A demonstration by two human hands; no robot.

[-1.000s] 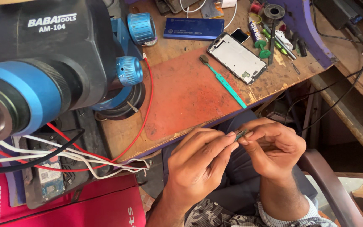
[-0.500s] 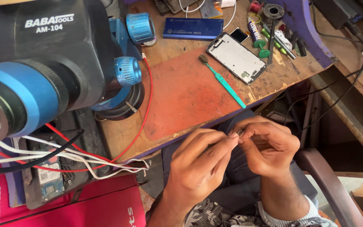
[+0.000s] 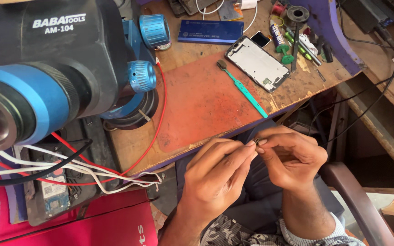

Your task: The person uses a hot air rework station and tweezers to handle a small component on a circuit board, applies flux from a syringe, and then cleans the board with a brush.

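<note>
From my seat the black-and-blue microscope [image 3: 55, 68] fills the upper left, and I place everything else from it. Under and right of it runs the wooden desk [image 3: 188, 45], with the worn red mat [image 3: 201, 100] just right of the microscope's base. Beyond the mat's far right corner lies an opened phone frame [image 3: 257, 63]; between that and the mat sits a green-handled brush [image 3: 245, 89]. A blue flat case [image 3: 210, 32] lies right of the microscope's upper knob.

Well below and right of the microscope, off the desk's front edge and over the lap, my left hand [image 3: 215, 177] and right hand [image 3: 292, 157] meet fingertip to fingertip. Both are pressed together in a pinch on a tiny dark part [image 3: 257, 140], too small for me to identify.

To do this well, I judge the pinch should stay light and steady, wrists braced on the thighs, since a slip would drop the part to the floor.

Open room is narrow: the desk edge is just above the hands, a chair arm [image 3: 356, 200] near the right wrist, loose red and white wires [image 3: 69, 168] below the microscope.
</note>
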